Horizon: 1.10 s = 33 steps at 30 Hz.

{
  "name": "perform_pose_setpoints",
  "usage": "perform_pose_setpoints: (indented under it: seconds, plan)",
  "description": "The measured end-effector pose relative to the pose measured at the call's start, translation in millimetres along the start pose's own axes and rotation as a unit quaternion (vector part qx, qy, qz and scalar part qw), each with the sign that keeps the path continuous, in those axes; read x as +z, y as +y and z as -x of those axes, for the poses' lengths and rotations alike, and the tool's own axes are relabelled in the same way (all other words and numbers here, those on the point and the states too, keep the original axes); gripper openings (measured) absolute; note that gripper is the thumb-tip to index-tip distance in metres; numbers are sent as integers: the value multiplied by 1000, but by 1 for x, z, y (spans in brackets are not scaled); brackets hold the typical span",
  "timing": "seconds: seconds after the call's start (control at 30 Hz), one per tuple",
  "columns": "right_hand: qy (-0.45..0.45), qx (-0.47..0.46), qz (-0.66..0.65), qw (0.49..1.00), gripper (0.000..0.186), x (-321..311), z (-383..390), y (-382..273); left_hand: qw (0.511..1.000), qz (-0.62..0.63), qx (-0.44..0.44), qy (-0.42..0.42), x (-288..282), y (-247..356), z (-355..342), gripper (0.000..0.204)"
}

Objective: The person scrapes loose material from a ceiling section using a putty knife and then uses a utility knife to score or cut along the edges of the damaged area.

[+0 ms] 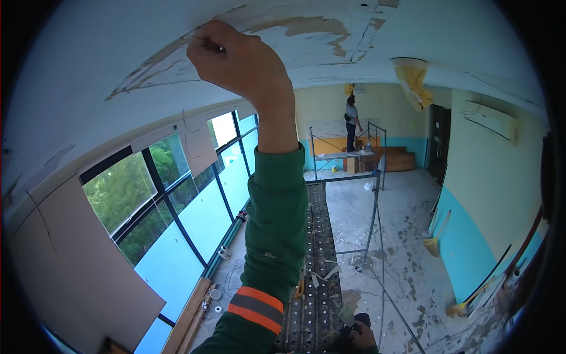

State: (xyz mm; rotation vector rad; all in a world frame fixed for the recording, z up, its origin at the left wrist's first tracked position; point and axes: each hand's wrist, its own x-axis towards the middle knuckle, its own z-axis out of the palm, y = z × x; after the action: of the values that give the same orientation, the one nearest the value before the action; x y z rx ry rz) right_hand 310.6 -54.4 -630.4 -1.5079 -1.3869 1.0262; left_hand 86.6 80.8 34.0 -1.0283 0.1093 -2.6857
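At the flaking, rough-edged ceiling (pixel 295 25), the left hand (pixel 239 56) curls narrow, any held thing hidden; near right, the right hand (pixel 364 337) grips a dark, rounded tool (pixel 362 320) by perforated metal planks (pixel 318 236).

The sleeve (pixel 277 218) is green with orange and grey stripes (pixel 255 309), the pale ceiling (pixel 424 35) patched brown.
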Motion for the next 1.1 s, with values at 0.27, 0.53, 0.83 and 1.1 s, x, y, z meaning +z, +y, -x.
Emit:
perform_pose_setpoints:
  seconds: [0.27, 0.53, 0.83, 1.1]
  plan:
    - [-7, 24, 18, 1000, 37, -2, 6, -25, 996, 54, -50, -40, -9, 11, -4, 24]
    - [-20, -24, 43, 999, 44, 18, -3, 16, 986, 120, -102, -48, -4, 19, 7, 21]
    - [-83, 77, 16, 993, 47, 10, 10, -15, 997, 49, -10, -54, -8, 12, 13, 20]
    - [-68, 74, 13, 995, 49, 12, 2, -17, 865, 239, -257, -358, 22, 57, 84, 37]
